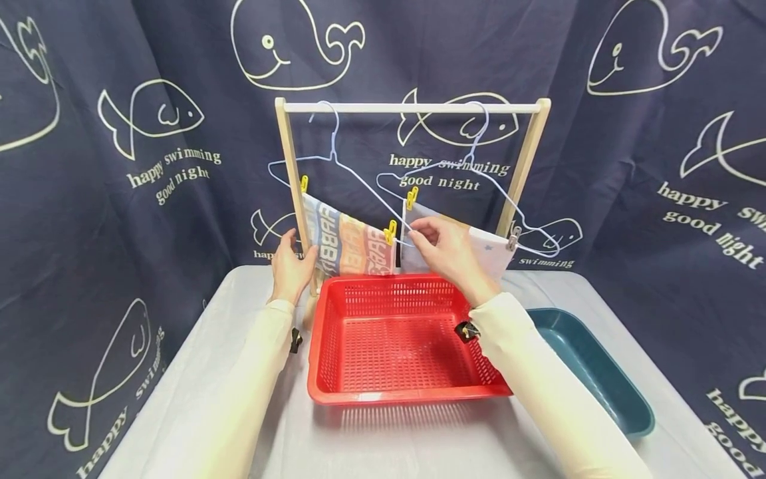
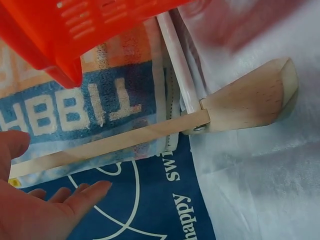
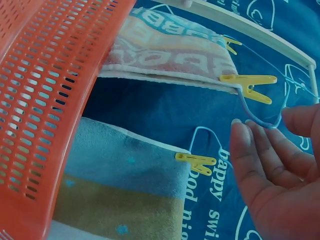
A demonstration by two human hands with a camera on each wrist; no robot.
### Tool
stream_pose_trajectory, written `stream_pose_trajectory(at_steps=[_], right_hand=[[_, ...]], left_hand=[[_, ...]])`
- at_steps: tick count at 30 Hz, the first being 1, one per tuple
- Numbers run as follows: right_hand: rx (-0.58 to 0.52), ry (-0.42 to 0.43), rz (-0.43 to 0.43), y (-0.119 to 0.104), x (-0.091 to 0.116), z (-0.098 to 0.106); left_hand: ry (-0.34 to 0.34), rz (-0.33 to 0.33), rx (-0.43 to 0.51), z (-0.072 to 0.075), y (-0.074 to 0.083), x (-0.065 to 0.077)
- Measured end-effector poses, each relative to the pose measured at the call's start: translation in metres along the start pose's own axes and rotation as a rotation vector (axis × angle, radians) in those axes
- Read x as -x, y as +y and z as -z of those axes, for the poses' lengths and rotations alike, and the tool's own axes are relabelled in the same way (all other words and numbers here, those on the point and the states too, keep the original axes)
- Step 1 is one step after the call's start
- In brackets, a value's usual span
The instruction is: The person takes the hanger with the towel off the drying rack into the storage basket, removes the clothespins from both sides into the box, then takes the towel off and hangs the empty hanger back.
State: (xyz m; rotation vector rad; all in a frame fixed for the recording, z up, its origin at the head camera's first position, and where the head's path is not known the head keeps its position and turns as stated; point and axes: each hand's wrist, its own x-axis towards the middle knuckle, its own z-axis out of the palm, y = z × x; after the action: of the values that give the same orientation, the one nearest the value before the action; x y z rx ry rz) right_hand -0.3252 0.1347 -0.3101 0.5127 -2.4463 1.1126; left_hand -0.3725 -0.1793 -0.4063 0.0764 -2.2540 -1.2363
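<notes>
Head view: tilted, slender, pale-blue left hanger (image 1: 333, 157)

Both arms (image 1: 254, 379) reach forward, right fingers (image 3: 245, 152) bent.

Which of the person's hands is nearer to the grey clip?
Right. The right hand is left of the grey clip, apart from it; the left hand is farther, by the rack's left post.

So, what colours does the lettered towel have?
Mainly blue, orange and pink bands; the towel shows best in the head view.
</notes>
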Motion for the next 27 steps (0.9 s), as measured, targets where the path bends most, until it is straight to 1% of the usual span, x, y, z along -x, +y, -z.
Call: stream_pose_trajectory(at_steps=[3,5,7,11,14,20,27], right_hand=[[-0.004,0.009,0.002,0.0012,-0.0002,-0.0025],[-0.007,0.012,0.001,0.0013,0.0001,-0.0033],[-0.009,0.013,0.005,0.0014,0.0,-0.0039],[-0.015,0.009,0.013,0.0016,-0.0018,-0.005],[-0.031,0.003,0.011,0.0025,-0.0032,-0.0058],[-0.063,0.008,-0.023,0.0038,-0.0048,-0.0072],[-0.149,0.021,-0.027,0.0065,-0.006,-0.0081]], left_hand=[[-0.008,0.018,0.003,-0.0023,-0.0022,-0.002],[-0.014,0.024,0.024,-0.0039,-0.0035,-0.0031],[-0.023,0.02,0.055,-0.0052,-0.0041,-0.0044],[-0.042,0.011,0.086,-0.0072,-0.0038,-0.0065],[-0.045,0.012,0.079,-0.0082,-0.0034,-0.0068],[-0.051,0.001,0.099,-0.0097,-0.0043,-0.0062],[-0.051,-0.026,0.073,-0.0106,-0.006,-0.0074]])
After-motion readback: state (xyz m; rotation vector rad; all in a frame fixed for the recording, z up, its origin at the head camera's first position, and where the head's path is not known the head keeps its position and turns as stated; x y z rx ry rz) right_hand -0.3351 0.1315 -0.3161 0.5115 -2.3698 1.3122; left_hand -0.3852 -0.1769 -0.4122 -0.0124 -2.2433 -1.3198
